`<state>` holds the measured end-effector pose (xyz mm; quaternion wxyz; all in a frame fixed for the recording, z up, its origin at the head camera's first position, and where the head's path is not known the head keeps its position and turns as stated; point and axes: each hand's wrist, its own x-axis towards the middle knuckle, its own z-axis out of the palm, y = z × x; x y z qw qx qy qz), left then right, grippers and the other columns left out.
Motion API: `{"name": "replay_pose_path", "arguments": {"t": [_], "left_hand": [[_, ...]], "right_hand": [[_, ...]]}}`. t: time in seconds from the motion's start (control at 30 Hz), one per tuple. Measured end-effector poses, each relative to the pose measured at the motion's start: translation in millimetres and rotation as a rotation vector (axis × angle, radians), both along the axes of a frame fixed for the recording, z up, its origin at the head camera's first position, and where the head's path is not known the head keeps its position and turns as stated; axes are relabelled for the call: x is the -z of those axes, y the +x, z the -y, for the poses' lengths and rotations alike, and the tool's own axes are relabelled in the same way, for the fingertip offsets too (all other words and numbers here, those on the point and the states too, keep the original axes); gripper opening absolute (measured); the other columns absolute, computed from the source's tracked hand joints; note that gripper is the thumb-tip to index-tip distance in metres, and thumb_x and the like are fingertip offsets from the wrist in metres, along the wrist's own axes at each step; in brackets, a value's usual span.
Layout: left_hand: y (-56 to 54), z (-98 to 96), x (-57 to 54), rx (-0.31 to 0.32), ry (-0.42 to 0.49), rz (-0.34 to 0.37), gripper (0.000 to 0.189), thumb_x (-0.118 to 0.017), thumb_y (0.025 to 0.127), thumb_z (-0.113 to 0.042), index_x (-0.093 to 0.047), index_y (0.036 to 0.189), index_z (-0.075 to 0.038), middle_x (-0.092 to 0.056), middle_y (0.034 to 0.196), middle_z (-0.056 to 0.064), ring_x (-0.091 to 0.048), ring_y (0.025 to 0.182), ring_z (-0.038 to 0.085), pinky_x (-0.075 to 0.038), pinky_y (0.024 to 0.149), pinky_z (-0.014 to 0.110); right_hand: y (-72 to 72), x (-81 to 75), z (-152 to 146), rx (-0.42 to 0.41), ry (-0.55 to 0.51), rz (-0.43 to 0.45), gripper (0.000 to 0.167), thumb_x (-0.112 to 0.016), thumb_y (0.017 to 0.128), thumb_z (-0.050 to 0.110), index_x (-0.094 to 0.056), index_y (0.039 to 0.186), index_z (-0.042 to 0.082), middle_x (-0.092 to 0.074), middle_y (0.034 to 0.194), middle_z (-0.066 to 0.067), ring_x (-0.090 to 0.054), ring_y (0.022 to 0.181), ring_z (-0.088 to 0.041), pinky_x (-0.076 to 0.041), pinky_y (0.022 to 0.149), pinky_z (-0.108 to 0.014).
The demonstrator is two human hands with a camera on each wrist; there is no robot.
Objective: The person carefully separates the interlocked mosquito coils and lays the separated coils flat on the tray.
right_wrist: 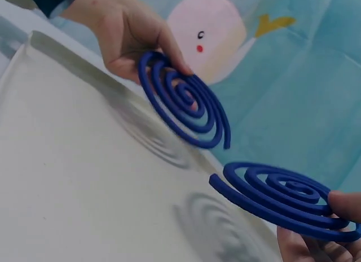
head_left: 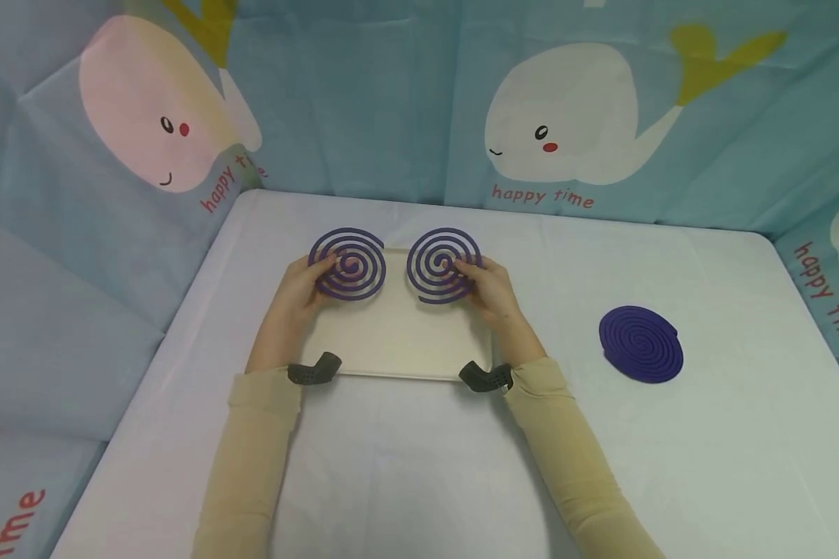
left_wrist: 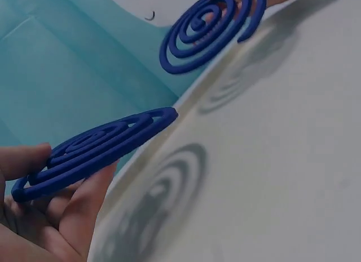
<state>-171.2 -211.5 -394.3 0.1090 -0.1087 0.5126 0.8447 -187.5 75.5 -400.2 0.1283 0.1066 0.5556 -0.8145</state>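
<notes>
My left hand pinches a purple-blue mosquito coil between thumb and fingers, over the left part of a shallow cream tray. The right hand grips a second mosquito coil likewise, over the tray's right part. Both coils are single open spirals, held apart from each other and raised above the tray; in the left wrist view their shadows fall on its surface. Fingers beneath the coils are partly hidden. Further right on the white table lies a tightly wound mosquito coil, its turns nested closely together.
Behind the white table hangs a blue curtain printed with whales, which also runs along the left side. A dark strap piece juts from the left wrist, and another dark piece from the right.
</notes>
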Motion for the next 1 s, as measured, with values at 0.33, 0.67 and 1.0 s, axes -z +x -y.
{"name": "replay_pose_path", "arguments": {"t": [0.33,0.67,1.0], "left_hand": [[-5.2,13.0,7.5,0.079,-0.092,0.016,0.014,-0.049,0.098,-0.008,-0.052,0.109,-0.001,-0.068,0.086,0.003,-0.068,0.079,0.015,-0.056,0.073,0.028],[-13.3,14.0,14.3,0.12,-0.39,0.034,0.053,-0.051,0.097,-0.012,-0.03,0.139,0.012,-0.063,0.097,0.002,-0.065,0.081,0.007,-0.053,0.077,0.02],[-23.5,15.7,13.8,0.095,-0.786,-0.003,0.056,-0.055,0.094,-0.009,-0.031,0.142,0.007,-0.039,0.142,0.025,-0.036,0.132,0.035,-0.027,0.111,0.037]], "right_hand": [[-3.2,8.5,13,0.019,0.003,0.082,0.026,-0.062,0.088,0.001,-0.057,0.113,-0.004,-0.063,0.099,-0.007,-0.065,0.084,-0.015,-0.054,0.082,-0.029],[-4.4,12.3,18,-0.007,-0.009,0.114,0.027,-0.058,0.09,-0.003,-0.056,0.116,-0.008,-0.064,0.094,-0.008,-0.064,0.085,-0.017,-0.053,0.084,-0.031],[-2.5,16.0,12,-0.03,0.135,0.068,0.036,-0.055,0.092,-0.001,-0.05,0.127,-0.009,-0.057,0.122,-0.022,-0.06,0.107,-0.027,-0.051,0.087,-0.025]]}}
